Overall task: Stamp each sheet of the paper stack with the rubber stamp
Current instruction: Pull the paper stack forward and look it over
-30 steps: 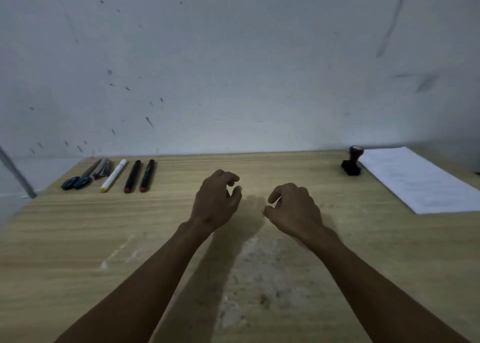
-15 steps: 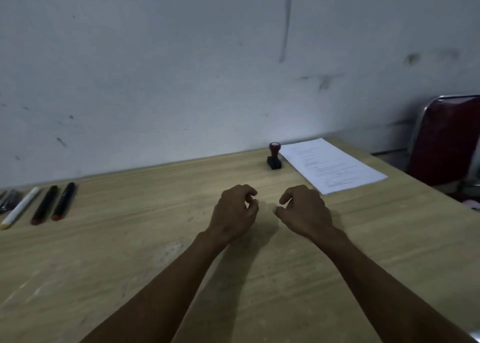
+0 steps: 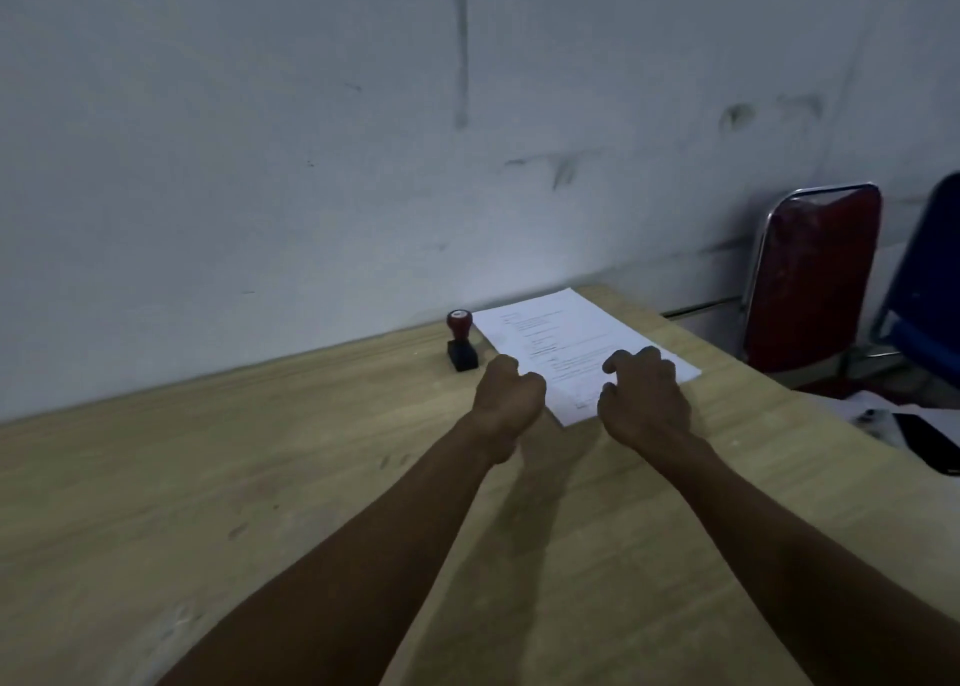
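A white paper stack [image 3: 563, 334] with printed text lies at the table's far right, near the wall. Just left of it a rubber stamp [image 3: 461, 342] with a red handle and black base stands upright. My left hand [image 3: 508, 397] hovers at the stack's near left edge, a little in front of the stamp, fingers loosely curled and holding nothing. Over the stack's near right part is my right hand [image 3: 644, 399], fingers also loosely curled and empty. I cannot tell whether either hand touches the paper.
The light wooden table [image 3: 260, 477] meets a grey wall at the back. Beyond its right edge stand a red chair [image 3: 810, 280] and a blue chair [image 3: 930, 280]. A black phone [image 3: 930, 444] lies on white sheets at the far right.
My view has swung right, and the pens have left the frame. Both hands have reached forward and right, from the table's middle to the paper stack.
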A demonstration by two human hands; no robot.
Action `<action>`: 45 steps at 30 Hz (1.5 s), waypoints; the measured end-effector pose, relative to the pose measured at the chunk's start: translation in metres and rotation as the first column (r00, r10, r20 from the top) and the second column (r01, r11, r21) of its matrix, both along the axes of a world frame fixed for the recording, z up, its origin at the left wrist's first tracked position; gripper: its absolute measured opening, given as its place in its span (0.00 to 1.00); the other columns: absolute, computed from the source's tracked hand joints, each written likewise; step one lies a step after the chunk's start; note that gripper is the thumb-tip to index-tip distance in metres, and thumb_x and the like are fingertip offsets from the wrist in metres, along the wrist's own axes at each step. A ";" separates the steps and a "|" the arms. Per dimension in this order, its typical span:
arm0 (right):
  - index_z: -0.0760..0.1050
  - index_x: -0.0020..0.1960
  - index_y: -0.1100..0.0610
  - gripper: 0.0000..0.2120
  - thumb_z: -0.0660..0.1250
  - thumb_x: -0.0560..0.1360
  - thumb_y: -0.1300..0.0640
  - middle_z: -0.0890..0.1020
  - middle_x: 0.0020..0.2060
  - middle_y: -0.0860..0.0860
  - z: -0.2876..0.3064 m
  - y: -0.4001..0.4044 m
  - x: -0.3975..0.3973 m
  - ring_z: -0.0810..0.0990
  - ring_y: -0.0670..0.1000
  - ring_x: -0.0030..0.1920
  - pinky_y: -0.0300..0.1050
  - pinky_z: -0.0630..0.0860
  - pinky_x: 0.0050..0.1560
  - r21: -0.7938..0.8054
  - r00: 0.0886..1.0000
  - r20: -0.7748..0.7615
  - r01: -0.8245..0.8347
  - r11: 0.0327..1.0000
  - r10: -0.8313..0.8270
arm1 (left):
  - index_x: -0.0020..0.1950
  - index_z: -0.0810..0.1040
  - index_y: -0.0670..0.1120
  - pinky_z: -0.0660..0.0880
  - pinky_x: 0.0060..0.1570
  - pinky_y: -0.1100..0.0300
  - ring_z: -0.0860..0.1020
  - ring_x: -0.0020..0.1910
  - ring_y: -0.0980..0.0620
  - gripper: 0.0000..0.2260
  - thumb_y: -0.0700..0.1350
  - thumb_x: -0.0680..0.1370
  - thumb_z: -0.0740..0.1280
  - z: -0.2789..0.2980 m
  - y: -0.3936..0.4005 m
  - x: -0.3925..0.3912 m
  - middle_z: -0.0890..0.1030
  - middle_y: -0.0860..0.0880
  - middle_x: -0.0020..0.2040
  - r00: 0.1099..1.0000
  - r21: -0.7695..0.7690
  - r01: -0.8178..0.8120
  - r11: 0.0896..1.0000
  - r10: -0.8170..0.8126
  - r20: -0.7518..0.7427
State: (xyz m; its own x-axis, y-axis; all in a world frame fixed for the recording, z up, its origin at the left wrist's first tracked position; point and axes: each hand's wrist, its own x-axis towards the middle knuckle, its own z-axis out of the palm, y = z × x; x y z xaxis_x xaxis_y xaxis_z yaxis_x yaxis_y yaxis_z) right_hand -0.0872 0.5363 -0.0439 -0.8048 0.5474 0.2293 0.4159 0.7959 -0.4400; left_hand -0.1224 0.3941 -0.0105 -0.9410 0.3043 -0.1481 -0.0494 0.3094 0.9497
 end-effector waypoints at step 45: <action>0.73 0.52 0.55 0.12 0.65 0.74 0.69 0.80 0.46 0.50 0.052 0.032 0.058 0.80 0.53 0.47 0.53 0.79 0.47 -0.431 0.767 -0.620 -0.155 0.889 -0.167 | 0.52 0.79 0.40 0.73 0.37 0.58 0.78 0.44 0.50 0.09 0.34 0.72 0.70 0.018 0.007 -0.028 0.81 0.44 0.54 0.960 0.269 -0.101 0.958 0.023 0.278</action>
State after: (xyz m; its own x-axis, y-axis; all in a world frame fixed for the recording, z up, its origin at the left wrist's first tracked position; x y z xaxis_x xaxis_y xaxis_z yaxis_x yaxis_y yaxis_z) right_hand -0.0289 0.5680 0.0083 -0.5592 0.7187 0.4134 -0.0785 0.4505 -0.8893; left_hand -0.1508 0.4011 0.0072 -0.8958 0.3121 -0.3164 -0.3256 0.0237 0.9452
